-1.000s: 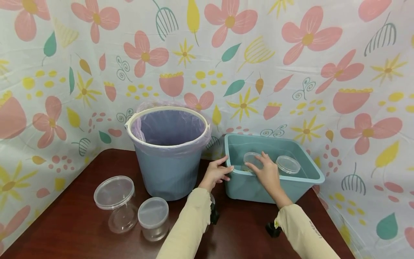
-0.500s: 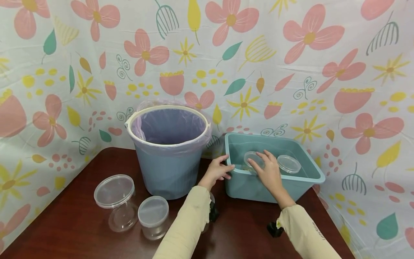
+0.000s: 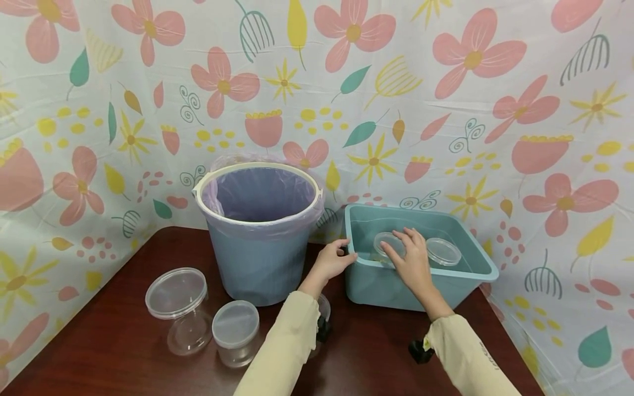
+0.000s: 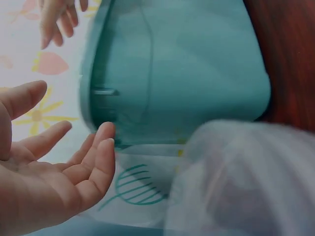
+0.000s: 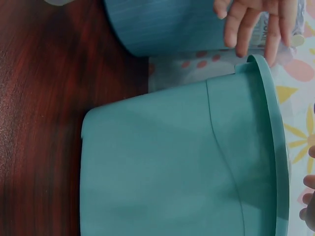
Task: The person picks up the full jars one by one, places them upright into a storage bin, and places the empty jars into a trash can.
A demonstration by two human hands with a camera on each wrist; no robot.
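Observation:
A teal plastic basin (image 3: 391, 289) stands at the right, holding a clear round-lidded container (image 3: 388, 242) and a second clear lid (image 3: 443, 252). My left hand (image 3: 333, 261) is beside the basin's left end, fingers loosely spread, with nothing in its grasp. In the left wrist view this left hand (image 4: 64, 172) is palm up near the basin's corner; whether it touches the rim I cannot tell. Over the basin's front rim, my right hand (image 3: 411, 258) has fingers spread near the first container. Contact there is unclear, and the right wrist view shows only its fingertips (image 5: 310, 196).
A blue bucket (image 3: 257, 261) with a purple liner bag and white rim stands left of the basin. Clear lidded jars, a large one (image 3: 177, 294) and a smaller one (image 3: 235, 330), sit on the dark wooden table (image 3: 119, 324). Another clear container (image 3: 324, 306) is partly behind my left wrist.
My left hand has turned and shifted slightly left beside the basin. My right hand's fingers have spread a little above the container. The containers look unmoved.

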